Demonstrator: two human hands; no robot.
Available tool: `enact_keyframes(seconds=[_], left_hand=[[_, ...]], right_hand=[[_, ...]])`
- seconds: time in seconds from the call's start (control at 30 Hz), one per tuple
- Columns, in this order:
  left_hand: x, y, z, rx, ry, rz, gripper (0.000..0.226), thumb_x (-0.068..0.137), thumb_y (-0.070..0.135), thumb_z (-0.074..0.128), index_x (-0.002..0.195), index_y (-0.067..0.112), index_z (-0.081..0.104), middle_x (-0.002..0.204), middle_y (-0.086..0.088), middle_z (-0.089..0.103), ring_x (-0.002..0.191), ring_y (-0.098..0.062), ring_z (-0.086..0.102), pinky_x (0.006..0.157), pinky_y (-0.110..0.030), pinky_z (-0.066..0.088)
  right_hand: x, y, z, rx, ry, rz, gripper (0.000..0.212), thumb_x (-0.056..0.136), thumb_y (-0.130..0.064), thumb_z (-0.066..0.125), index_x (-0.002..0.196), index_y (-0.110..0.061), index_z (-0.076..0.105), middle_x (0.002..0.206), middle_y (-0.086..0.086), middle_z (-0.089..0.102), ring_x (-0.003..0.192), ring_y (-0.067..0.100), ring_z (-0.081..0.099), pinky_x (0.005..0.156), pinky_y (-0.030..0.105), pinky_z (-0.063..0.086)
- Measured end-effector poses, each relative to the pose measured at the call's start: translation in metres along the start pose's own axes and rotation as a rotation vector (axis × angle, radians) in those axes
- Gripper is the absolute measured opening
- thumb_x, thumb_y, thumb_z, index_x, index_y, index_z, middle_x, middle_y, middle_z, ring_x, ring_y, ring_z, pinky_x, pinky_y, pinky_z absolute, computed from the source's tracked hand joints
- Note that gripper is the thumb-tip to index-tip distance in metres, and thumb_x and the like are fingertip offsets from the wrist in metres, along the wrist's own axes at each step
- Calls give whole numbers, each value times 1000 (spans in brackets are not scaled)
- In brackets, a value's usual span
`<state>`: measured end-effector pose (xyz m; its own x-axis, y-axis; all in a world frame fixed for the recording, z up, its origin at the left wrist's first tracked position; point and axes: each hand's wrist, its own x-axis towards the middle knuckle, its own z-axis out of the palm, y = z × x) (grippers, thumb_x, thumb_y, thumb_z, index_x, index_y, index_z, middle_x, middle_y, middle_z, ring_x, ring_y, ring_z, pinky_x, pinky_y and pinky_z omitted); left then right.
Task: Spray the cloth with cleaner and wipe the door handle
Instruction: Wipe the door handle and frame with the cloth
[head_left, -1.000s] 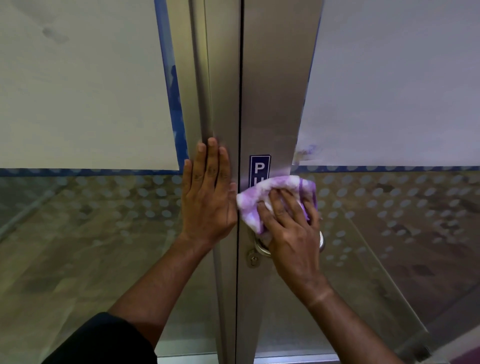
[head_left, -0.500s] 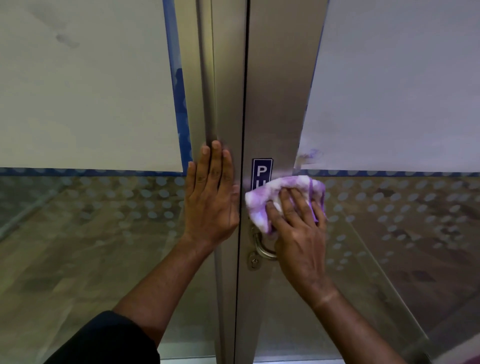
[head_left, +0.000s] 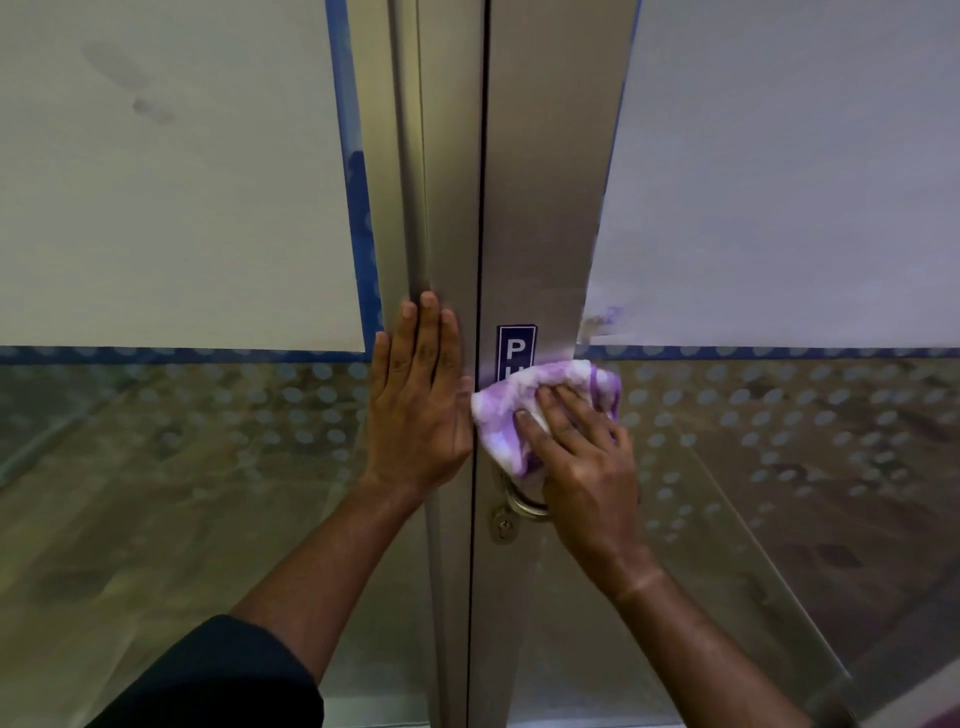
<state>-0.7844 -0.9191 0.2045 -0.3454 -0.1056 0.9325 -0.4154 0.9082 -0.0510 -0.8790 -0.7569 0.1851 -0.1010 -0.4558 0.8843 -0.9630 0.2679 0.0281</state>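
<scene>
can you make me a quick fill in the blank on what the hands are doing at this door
1. The right hand presses a purple and white ____ against the door.
2. The left hand lies ____ on the metal door frame, holding nothing.
3. The blue sign above the cloth starts with the letter ____.
4. Below the cloth, a curved metal ____ shows above the keyhole.

Missing words: cloth; flat; P; handle

This looks like an office or commercial building entrance: double metal-framed glass doors (head_left: 540, 208) with frosted film panels (head_left: 182, 208), blue trim and dotted privacy pattern (head_left: 779, 415), a blue push sign (head_left: 516, 351), and a keyed lock (head_left: 503, 526) below a metal handle (head_left: 522, 505).
</scene>
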Motion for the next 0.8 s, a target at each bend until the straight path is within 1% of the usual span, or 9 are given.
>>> enact_keyframes(seconds=[0.1,0.17,0.27,0.33,0.37,0.47,0.53,0.63,0.8], left_hand=[[-1,-1,0,0,-2,-9,59,106,32,21,156,7,4,165,-4,-13,154,-22,-7,125,-41,-3],[-1,0,-1,5,-9,-16,61,104,30,24,157,10,-1,165,-2,-15,154,-21,-8,125,-40,-4],[0,0,-1,5,-14,-19,59,105,31,21,156,9,0,165,-1,-17,153,-20,-11,125,-39,-5],[0,0,-1,8,-14,-25,58,105,31,21,155,8,2,164,-1,-18,153,-20,-11,125,-39,-5],[0,0,-1,9,-12,-26,58,105,31,22,154,8,2,164,-1,-18,153,-20,-11,125,-39,-5],[0,0,-2,6,-9,-21,59,105,31,21,155,10,-2,164,-1,-20,153,-19,-12,125,-39,-6],[0,0,-2,-5,-10,-16,60,105,31,21,155,12,-7,164,0,-21,153,-19,-13,125,-39,-6],[0,1,-2,-10,-10,-20,59,105,30,21,155,11,-4,164,1,-21,153,-18,-13,125,-39,-6],[0,1,-1,-8,-8,-28,57,105,30,22,153,8,2,164,1,-20,153,-18,-12,125,-39,-5]], right_hand=[[1,1,-10,232,118,80,34,82,2,58,112,-3,73,127,18,65,124,33,59,94,47,51],[0,3,-22,468,246,238,45,76,5,56,120,-2,67,126,20,64,123,30,60,102,45,47],[-3,5,-44,751,459,565,27,82,-11,62,108,-12,70,100,0,71,93,12,66,78,35,52],[-6,3,-49,931,504,784,16,88,-25,65,103,-29,69,95,-12,72,88,10,69,72,28,55],[-8,1,-50,968,528,828,20,88,-22,63,102,-35,67,95,-14,72,88,10,70,73,25,56],[-11,0,-46,827,595,722,23,82,-17,48,84,-36,61,75,-20,58,71,3,53,62,21,43],[-13,0,-39,852,608,745,31,79,-13,44,81,-37,61,72,-21,54,70,0,46,61,21,38],[-22,1,-30,869,588,762,57,77,18,38,86,-34,61,73,-22,56,69,-5,47,61,15,40],[-24,2,-28,963,629,851,18,77,-16,47,77,-30,58,67,-12,47,64,11,39,55,29,33]])
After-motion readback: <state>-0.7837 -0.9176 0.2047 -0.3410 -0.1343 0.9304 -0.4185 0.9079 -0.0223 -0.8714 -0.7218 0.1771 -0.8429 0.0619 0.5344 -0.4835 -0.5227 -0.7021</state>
